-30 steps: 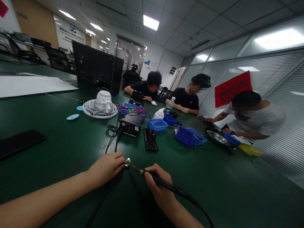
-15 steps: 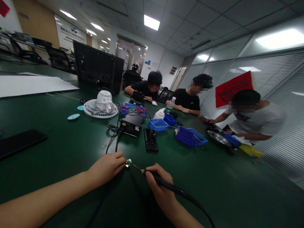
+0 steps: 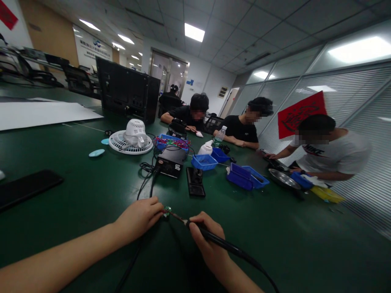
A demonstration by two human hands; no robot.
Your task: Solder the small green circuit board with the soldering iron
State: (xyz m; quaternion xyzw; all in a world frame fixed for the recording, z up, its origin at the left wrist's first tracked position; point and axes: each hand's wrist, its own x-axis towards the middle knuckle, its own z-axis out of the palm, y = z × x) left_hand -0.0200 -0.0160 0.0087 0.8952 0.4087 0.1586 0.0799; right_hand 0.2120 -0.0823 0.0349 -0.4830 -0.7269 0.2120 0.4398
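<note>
My left hand (image 3: 142, 215) is closed in a pinch at the left side of a small green circuit board (image 3: 167, 210), just above the green table. A thin reddish bit shows between fingertips and board, too small to make out. In my right hand (image 3: 210, 240) is a black soldering iron (image 3: 220, 240), gripped like a pen, its tip pointing left and reaching the board. Whether tip and board touch, I cannot tell. The iron's cable runs off the bottom edge. Beyond my hands stands a black soldering iron stand (image 3: 195, 182), with a black soldering station box (image 3: 169, 162) behind it.
Several blue bins (image 3: 204, 162) stand mid-table, one with red wires. A white fan part (image 3: 134, 138) lies left, a black phone-like slab (image 3: 30, 187) nearer. Cables (image 3: 151, 185) cross left of centre. A metal pan (image 3: 284, 179) is at right. Several people (image 3: 238, 126) sit opposite.
The view has shifted slightly, so everything sits a little lower and to the right. Both hands keep their hold; the board's bright glint has dimmed.
</note>
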